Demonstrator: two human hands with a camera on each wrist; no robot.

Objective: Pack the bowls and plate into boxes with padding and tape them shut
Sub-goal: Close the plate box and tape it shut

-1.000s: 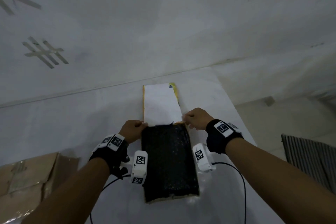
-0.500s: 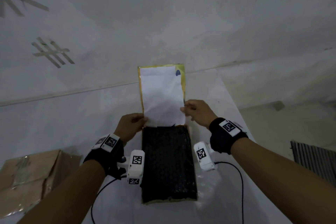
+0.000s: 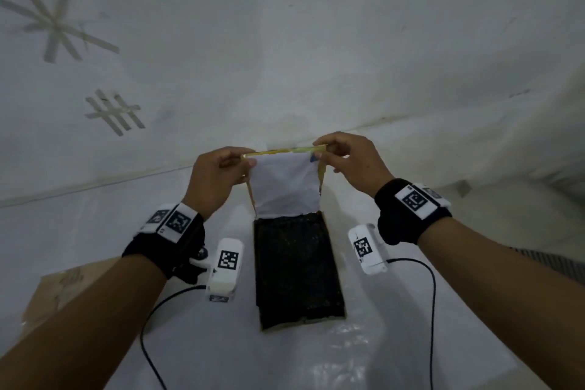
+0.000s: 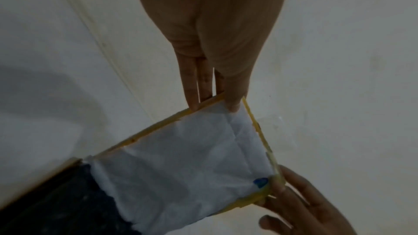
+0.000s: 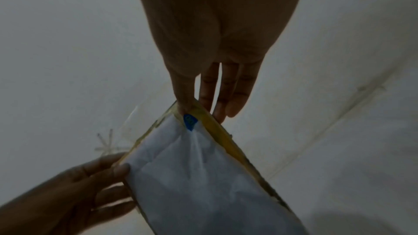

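A long flat cardboard box (image 3: 332, 269) lies on the white table (image 3: 95, 231), its inside filled with black padding (image 3: 294, 266). Its yellow-edged lid (image 3: 285, 152) stands raised at the far end, lined with white paper (image 3: 285, 190). My left hand (image 3: 218, 177) pinches the lid's left top corner (image 4: 226, 103). My right hand (image 3: 345, 158) pinches the right top corner (image 5: 187, 112), beside a small blue sticker (image 5: 190, 121). No bowl or plate shows in any view.
A flattened brown cardboard box (image 3: 60, 291) lies at the table's left edge. Clear plastic wrap (image 3: 357, 345) lies on the table in front of the box. Tape strips (image 3: 114, 111) are stuck on the wall behind. The table ends to the right, with floor (image 3: 506, 199) beyond.
The lid lay flat on the table a second ago. Both hands have lifted it from its base to near upright and slid up to its top corners.
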